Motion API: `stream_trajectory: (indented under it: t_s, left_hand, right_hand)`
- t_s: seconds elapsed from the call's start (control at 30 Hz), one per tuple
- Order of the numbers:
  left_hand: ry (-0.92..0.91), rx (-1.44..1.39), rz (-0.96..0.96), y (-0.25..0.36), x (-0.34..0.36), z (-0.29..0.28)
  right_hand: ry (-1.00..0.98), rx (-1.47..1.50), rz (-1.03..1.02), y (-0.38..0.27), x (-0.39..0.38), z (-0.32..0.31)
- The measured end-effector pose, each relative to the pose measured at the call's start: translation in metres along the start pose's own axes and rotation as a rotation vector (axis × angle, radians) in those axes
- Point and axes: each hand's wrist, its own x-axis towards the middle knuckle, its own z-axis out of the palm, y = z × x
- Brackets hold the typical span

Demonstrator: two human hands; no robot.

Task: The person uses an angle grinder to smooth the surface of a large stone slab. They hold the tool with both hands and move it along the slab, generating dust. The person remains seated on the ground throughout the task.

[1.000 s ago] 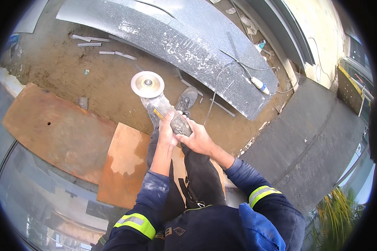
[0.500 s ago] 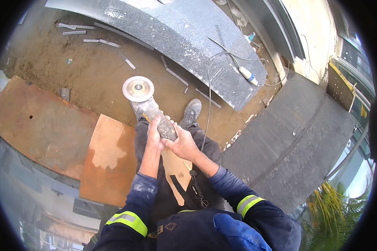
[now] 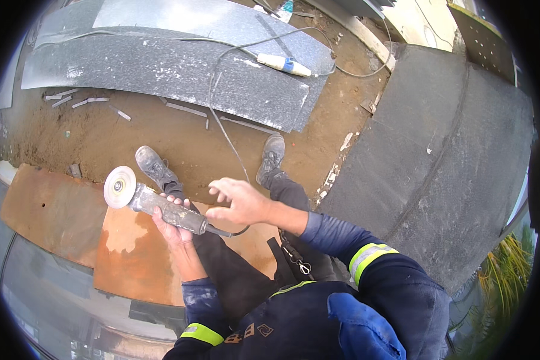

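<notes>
My left hand [image 3: 174, 227] is closed round the body of a dusty angle grinder [image 3: 173, 211]. The grinder points to the far left, and its round pale disc [image 3: 120, 186] faces up. From its rear end a grey cord runs off to the right. My right hand [image 3: 239, 201] is off the tool, just right of its rear end, with the fingers apart and a little curled. Nothing shows in that hand.
A speckled grey slab [image 3: 174, 72] lies across the far side, with a white and blue plug connector [image 3: 285, 64] and cord on it. Thin cut strips [image 3: 186, 108] lie on the dirt. Brown boards [image 3: 54, 210] lie at left, a dark sheet [image 3: 426, 162] at right.
My right hand has let go of the grinder and moved right of it. My left hand has carried the grinder left and nearer. The view has turned, and my left foot stands farther left.
</notes>
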Motion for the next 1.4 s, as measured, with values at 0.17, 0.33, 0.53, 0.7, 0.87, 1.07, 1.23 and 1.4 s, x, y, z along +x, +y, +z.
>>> stream_trajectory:
  t_s: [0.17, 0.33, 0.53, 0.7, 0.87, 1.07, 1.23, 1.4]
  left_hand:
    - [-0.072, -0.002, -0.027, -0.058, -0.003, 0.023]
    - [-0.095, 0.024, -0.049, -0.091, 0.025, 0.032]
    - [-0.087, 0.012, -0.047, -0.084, 0.076, 0.011]
    - [0.004, 0.055, -0.024, -0.053, 0.105, -0.018]
    - [0.043, 0.061, 0.008, -0.032, 0.115, -0.027]
    - [-0.001, 0.03, 0.001, -0.02, 0.122, -0.031]
    - [-0.04, -0.039, -0.017, -0.021, 0.129, -0.029]
    - [-0.071, -0.047, -0.016, -0.018, 0.132, -0.034]
  right_hand:
    - [0.502, -0.327, 0.313, 0.165, -0.048, -0.175]
    - [0.559, -0.706, 0.346, 0.268, 0.005, -0.267]
    - [0.794, -0.91, 0.319, 0.296, 0.107, -0.285]
    - [0.987, -0.966, 0.319, 0.331, 0.114, -0.253]
    - [0.979, -0.914, 0.352, 0.332, 0.112, -0.244]
    - [0.893, -0.924, 0.441, 0.321, 0.11, -0.249]
    - [0.892, -0.993, 0.364, 0.328, 0.101, -0.244]
    - [0.849, -1.005, 0.366, 0.325, 0.099, -0.244]
